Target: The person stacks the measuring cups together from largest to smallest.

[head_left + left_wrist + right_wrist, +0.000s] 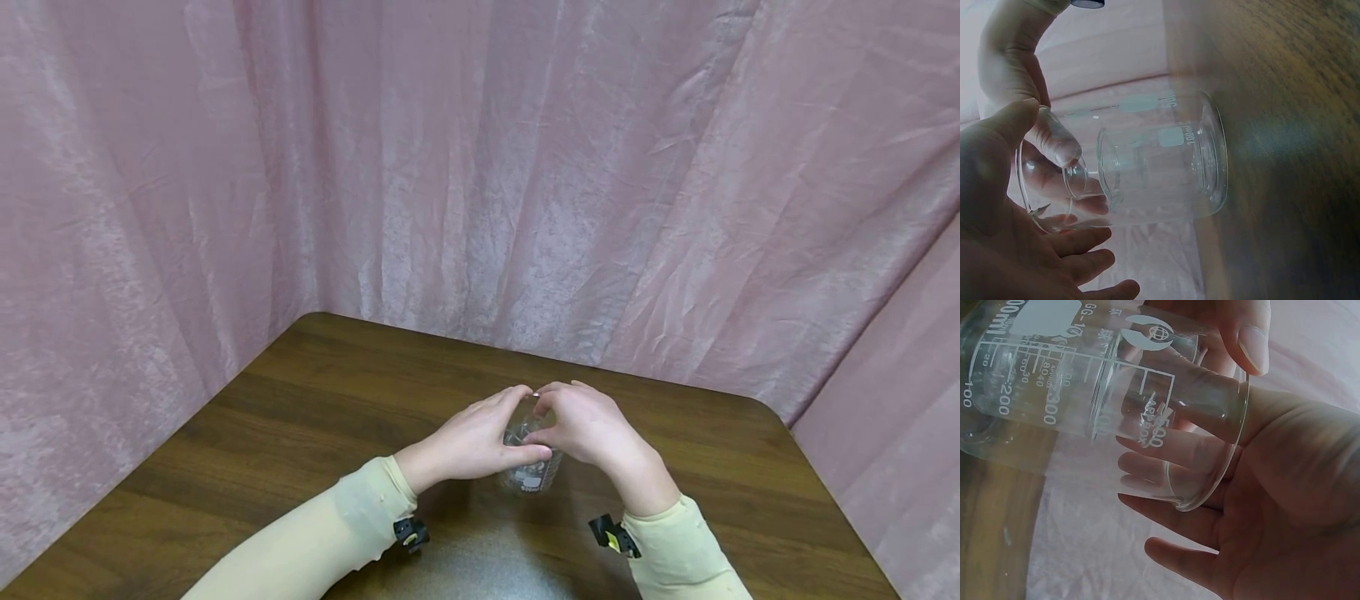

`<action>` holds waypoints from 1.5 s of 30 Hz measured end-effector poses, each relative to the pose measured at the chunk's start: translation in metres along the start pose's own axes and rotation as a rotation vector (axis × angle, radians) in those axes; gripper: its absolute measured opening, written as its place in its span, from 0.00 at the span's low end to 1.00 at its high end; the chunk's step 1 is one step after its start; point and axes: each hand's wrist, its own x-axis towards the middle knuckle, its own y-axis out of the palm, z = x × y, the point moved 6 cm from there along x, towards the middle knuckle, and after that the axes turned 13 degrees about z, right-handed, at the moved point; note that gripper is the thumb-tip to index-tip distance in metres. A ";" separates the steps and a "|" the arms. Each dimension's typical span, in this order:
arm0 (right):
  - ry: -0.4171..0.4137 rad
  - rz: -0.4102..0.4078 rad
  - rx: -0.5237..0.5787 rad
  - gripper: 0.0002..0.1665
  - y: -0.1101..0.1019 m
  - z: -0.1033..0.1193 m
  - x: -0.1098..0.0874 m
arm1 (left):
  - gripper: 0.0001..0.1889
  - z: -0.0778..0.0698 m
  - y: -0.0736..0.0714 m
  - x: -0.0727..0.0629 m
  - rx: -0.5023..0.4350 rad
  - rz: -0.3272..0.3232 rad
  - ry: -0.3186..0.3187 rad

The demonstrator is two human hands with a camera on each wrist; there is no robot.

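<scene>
A large clear glass beaker (531,477) stands on the table, white markings on its wall. At its mouth, my left hand (472,437) grips the rim between thumb and fingers. My right hand (588,421) reaches down into the mouth, its thumb inside the wall. An inner beaker (1171,137) marked 100ml sits within the large one, as the left wrist view shows. There, the right thumb and a finger appear to pinch a smaller glass rim (1085,178) above it. Overlapping glass and fingers partly hide how the inner pieces fit together.
The brown wooden table (360,367) extends around the beaker. Pink curtains (465,167) hang behind it and at both sides. A small black wrist camera (410,533) is on the left sleeve; a similar black camera (615,536) is on the right.
</scene>
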 end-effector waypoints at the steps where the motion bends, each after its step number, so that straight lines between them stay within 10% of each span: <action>1: 0.000 0.002 -0.002 0.16 0.000 0.000 0.000 | 0.43 0.000 0.000 0.000 -0.001 0.000 -0.002; 45: 0.043 0.088 -0.053 0.13 0.006 0.000 0.019 | 0.37 -0.002 -0.002 -0.001 0.003 -0.026 0.050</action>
